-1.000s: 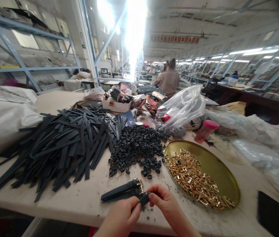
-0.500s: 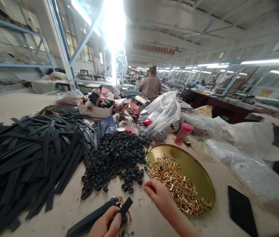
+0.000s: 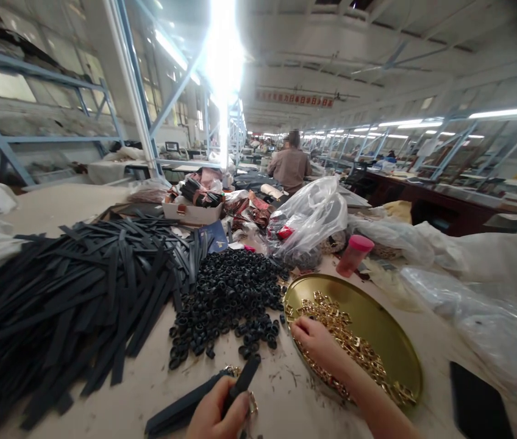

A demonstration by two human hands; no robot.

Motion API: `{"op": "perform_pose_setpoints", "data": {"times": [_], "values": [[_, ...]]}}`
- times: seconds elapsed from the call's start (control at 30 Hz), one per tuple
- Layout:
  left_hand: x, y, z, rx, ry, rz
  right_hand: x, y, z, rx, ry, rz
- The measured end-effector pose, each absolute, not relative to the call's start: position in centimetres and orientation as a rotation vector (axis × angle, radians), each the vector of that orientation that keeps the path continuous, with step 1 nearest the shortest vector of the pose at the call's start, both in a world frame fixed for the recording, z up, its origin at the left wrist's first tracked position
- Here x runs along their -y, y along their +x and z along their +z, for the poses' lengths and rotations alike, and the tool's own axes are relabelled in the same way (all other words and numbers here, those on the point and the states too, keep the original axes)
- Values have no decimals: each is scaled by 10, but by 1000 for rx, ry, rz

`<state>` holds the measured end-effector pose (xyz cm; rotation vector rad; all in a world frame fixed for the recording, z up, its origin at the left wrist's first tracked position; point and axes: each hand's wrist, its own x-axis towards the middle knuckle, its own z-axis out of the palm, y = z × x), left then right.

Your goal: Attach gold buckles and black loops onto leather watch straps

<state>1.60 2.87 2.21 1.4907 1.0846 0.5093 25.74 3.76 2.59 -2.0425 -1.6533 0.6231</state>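
My left hand [image 3: 219, 411] grips a short black strap [image 3: 246, 373] between thumb and fingers, its end pointing up and away. Beneath that hand lies a stack of longer black straps [image 3: 180, 403] with gold buckles at the far end. Over the left edge of a round gold tray [image 3: 398, 341] is my right hand [image 3: 320, 346], its fingers pinched together; what they hold, if anything, is hidden. Small gold buckles [image 3: 361, 350] are heaped in the tray around it. A pile of small black strap loops [image 3: 235, 286] sits between the two hands, farther back.
Loose black strips [image 3: 89, 292] cover the table's left. Behind are an open box [image 3: 192, 213], a clear plastic bag [image 3: 313, 213] and a pink-lidded jar [image 3: 354, 255]. A dark flat slab [image 3: 480, 399] and plastic sheeting [image 3: 469, 311] lie right. A person [image 3: 290, 166] is farther back.
My right hand has moved right, from beside the tray to over its left edge among the buckles. My left hand still holds the strap. The whole view has shifted slightly.
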Motion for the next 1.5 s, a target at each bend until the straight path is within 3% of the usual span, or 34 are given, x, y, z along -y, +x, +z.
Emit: {"op": "perform_pose_setpoints", "data": {"times": [0.2,0.4,0.6,0.87,1.03,1.17,1.5], "values": [[-29,27,35,-1084,1436,520,14,188,39,1162,-1317,1618],[-11,5,34,-1070,1254,445,25,161,33,915,-1111,1902],[-4,-9,37,-1025,1401,553,32,148,39,877,-1016,1990],[-2,-7,34,-1111,1511,631,33,127,19,743,-1071,1750],[-1,-11,38,-1170,1606,538,31,128,7,409,-969,1843],[3,-19,37,-1169,1671,466,28,134,6,200,-992,1704],[-2,-14,33,-1068,1781,295,28,131,-3,192,-954,1623]]}}
